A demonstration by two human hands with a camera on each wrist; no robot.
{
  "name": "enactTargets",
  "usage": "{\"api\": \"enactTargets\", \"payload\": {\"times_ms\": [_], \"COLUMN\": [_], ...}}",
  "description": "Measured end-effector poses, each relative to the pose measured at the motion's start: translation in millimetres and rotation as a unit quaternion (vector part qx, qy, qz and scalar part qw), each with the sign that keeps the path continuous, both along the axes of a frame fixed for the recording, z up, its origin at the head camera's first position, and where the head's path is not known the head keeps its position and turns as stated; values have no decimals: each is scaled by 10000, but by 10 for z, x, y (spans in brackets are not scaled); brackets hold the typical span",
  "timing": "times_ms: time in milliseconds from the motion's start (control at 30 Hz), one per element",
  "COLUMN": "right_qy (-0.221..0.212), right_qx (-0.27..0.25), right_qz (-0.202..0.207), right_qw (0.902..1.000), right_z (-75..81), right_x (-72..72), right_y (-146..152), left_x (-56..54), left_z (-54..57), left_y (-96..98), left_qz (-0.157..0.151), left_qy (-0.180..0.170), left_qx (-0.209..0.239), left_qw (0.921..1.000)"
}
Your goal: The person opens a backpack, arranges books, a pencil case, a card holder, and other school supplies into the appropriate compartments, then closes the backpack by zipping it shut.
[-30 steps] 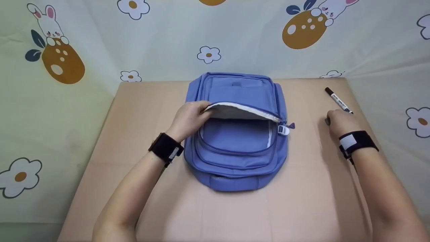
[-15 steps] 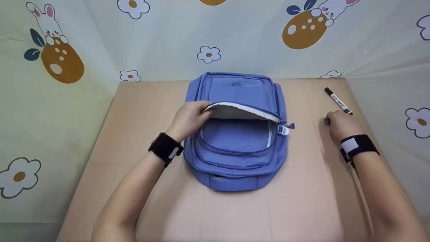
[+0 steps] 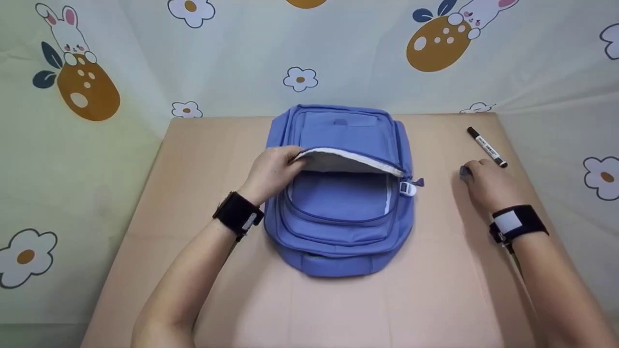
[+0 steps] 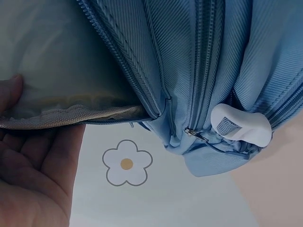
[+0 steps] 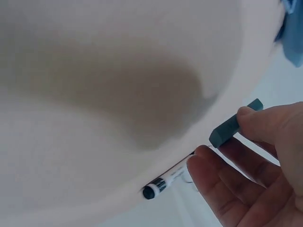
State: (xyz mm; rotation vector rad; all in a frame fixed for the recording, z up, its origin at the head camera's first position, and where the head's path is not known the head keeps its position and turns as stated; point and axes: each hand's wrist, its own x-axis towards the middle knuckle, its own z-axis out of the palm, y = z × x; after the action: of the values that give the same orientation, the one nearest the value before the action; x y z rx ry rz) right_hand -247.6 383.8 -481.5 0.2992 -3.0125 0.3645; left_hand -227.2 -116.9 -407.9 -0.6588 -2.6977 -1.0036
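A blue backpack (image 3: pixel 343 241) lies on the brown tabletop, its front pocket unzipped. My left hand (image 3: pixel 273 171) pinches the edge of the pocket flap (image 3: pixel 338 157) and holds it raised, so the pale lining shows. In the left wrist view, the thumb lies on the lining of the flap (image 4: pixel 57 61), with the fingers beneath the edge. My right hand (image 3: pixel 494 183) is to the right of the backpack. Between thumb and fingers it pinches a small dark teal block (image 5: pixel 232 126) with slanted ends, shaped like an eraser.
A black-and-white marker (image 3: pixel 487 147) lies on the tabletop (image 3: pixel 203 145) just beyond my right hand. A white charm (image 3: pixel 407 188) hangs from the zipper at the backpack's right side. Patterned cloth (image 3: pixel 242 58) stands behind and at both sides.
My right hand has drawn slightly back toward me, away from the marker, with the teal block in its fingers. The left hand and flap have stayed in place.
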Motion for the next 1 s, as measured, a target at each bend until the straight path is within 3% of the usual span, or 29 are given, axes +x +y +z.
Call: {"api": "enactTargets", "payload": {"times_ms": [200, 333, 433, 533, 633, 733, 833, 1000], "right_qy": [712, 1452, 1971, 2385, 2583, 2579, 2491, 2176], "right_qx": [-238, -314, -399, -542, -764, -918, -861, -484], "right_qz": [466, 1121, 1774, 2496, 3105, 3452, 3552, 3486], "right_qw": [9961, 9825, 9634, 9370, 9116, 8977, 8969, 9104], "right_z": [167, 281, 347, 408, 455, 474, 469, 434], "right_x": [187, 328, 447, 558, 640, 675, 671, 585], "right_y": [-230, -399, -545, -741, -980, -1236, -1493, -1886], "left_x": [-10, -17, -26, -40, -40, -40, -39, -44], "left_z": [-7, 7, 21, 25, 30, 38, 45, 48], "left_y": [-6, -6, -6, -6, -3, 4, 10, 19], "left_qz": [-8, -21, -28, -14, 15, 37, 48, 80], "left_qy": [56, 86, 109, 123, 129, 108, 85, 73], "left_qx": [7, 16, 27, 56, 78, 106, 99, 119], "left_qw": [10000, 10000, 9999, 9999, 9999, 9999, 9999, 9999]}}
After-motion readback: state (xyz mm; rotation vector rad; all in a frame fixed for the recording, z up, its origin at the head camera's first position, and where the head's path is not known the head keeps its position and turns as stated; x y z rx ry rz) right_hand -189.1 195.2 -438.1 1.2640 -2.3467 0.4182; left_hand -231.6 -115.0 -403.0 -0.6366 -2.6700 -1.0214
